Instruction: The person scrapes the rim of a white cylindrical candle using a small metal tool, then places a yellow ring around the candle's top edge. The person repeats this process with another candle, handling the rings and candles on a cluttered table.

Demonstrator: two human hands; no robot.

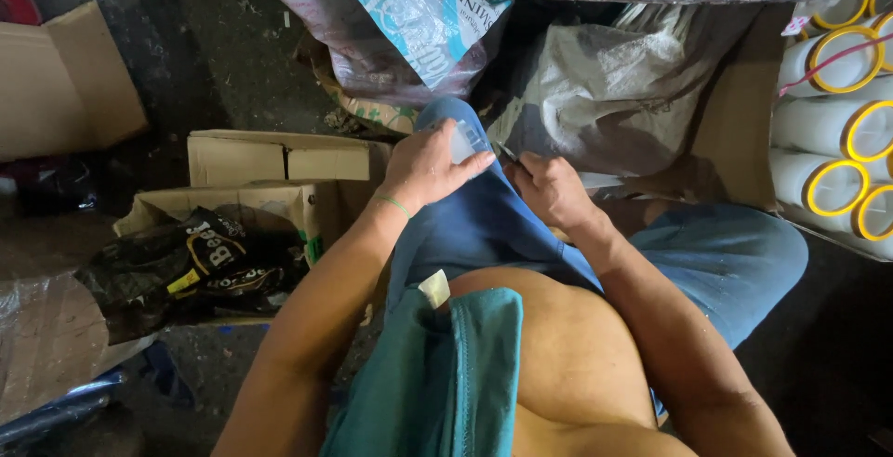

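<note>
**Both hands busy over a blue-clad knee**

While the person sits low on the dark floor, the left hand (423, 171) curls its grip around a small clear plastic piece (467, 141) resting on the raised knee. Just beside it, the right hand (551, 189) pinches a thin dark tool (508, 154), its tip close to the piece. Open cardboard boxes (279, 159) sit to the left, one holding a black printed bag (200, 262). White rolls with yellow rims (842, 132) stack at the right.
</note>
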